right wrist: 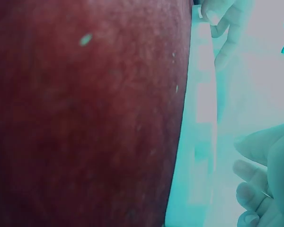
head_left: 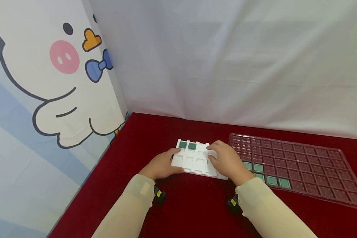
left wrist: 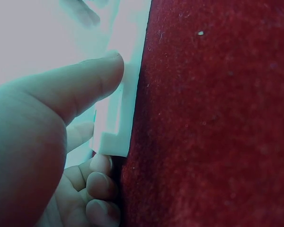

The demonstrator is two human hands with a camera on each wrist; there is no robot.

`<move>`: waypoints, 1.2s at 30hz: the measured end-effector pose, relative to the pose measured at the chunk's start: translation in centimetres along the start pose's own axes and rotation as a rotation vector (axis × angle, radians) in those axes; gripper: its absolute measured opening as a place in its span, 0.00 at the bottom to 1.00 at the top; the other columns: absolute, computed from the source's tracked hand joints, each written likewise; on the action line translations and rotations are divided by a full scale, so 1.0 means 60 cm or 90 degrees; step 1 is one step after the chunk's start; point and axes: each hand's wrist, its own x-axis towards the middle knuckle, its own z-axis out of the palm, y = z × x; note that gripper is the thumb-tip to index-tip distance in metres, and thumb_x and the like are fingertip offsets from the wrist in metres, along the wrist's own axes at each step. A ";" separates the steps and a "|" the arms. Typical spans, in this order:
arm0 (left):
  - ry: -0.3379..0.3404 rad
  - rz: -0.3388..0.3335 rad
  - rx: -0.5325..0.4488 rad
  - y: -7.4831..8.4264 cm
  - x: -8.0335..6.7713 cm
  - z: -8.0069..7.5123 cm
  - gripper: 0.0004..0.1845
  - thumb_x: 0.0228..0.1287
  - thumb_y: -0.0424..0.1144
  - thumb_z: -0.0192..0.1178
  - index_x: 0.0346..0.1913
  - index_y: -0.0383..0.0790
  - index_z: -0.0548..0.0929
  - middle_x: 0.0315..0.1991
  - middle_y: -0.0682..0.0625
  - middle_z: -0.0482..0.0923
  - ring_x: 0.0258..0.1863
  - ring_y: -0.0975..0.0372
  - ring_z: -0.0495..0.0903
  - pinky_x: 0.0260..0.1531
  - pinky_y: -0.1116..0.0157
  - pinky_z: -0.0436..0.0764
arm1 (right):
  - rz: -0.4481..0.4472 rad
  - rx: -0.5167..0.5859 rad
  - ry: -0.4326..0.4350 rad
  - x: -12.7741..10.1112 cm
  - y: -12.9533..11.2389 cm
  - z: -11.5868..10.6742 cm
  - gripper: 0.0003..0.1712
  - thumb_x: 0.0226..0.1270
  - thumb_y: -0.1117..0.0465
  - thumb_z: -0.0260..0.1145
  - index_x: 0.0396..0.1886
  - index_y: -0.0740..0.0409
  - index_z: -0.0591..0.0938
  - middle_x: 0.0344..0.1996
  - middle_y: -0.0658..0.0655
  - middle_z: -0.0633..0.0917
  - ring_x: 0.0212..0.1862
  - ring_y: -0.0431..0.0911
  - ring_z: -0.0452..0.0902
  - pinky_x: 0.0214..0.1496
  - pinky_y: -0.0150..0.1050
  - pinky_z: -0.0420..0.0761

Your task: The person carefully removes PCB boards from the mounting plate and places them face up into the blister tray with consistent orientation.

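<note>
No words or labels can be read on anything here. A white tray (head_left: pixel 196 161) with square pockets lies on the red bench (head_left: pixel 196 208), near the front and a little left of the middle. Two green squares (head_left: pixel 187 145) sit side by side in its far row.

The left hand (head_left: pixel 162 165) holds the tray's left end. In the left wrist view the thumb (left wrist: pixel 80 87) presses on top of the tray edge (left wrist: pixel 114 127) and the fingers (left wrist: pixel 97 184) curl under it. The right hand (head_left: pixel 226 162) lies over the tray's right end with bent fingers. What its fingertips do cannot be told, because the hand hides them and the right wrist view is washed out.

Just to the right, touching or almost touching the white tray, lies a big clear tray (head_left: pixel 300 165) with many small pockets. A few green squares (head_left: pixel 270 180) sit in its near left part.

Behind the bench hangs a white cloth (head_left: pixel 241 59). On the left is a picture of a white cartoon duck (head_left: pixel 47 76) with a pink cheek, an orange beak and a blue bow.
</note>
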 end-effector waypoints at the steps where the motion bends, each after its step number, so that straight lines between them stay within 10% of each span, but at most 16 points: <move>1: 0.001 0.000 0.001 0.000 0.000 0.000 0.44 0.61 0.51 0.73 0.78 0.47 0.67 0.70 0.44 0.72 0.62 0.53 0.75 0.64 0.49 0.72 | -0.004 -0.003 -0.001 0.002 -0.002 0.001 0.19 0.71 0.60 0.71 0.59 0.59 0.85 0.57 0.59 0.83 0.61 0.56 0.78 0.65 0.55 0.75; 36: -0.011 0.006 -0.008 -0.006 0.001 0.000 0.44 0.63 0.52 0.73 0.79 0.48 0.66 0.71 0.45 0.72 0.58 0.55 0.75 0.62 0.50 0.73 | -0.022 -0.013 -0.058 0.079 -0.039 0.033 0.17 0.72 0.59 0.69 0.57 0.58 0.86 0.57 0.57 0.83 0.60 0.53 0.78 0.67 0.51 0.73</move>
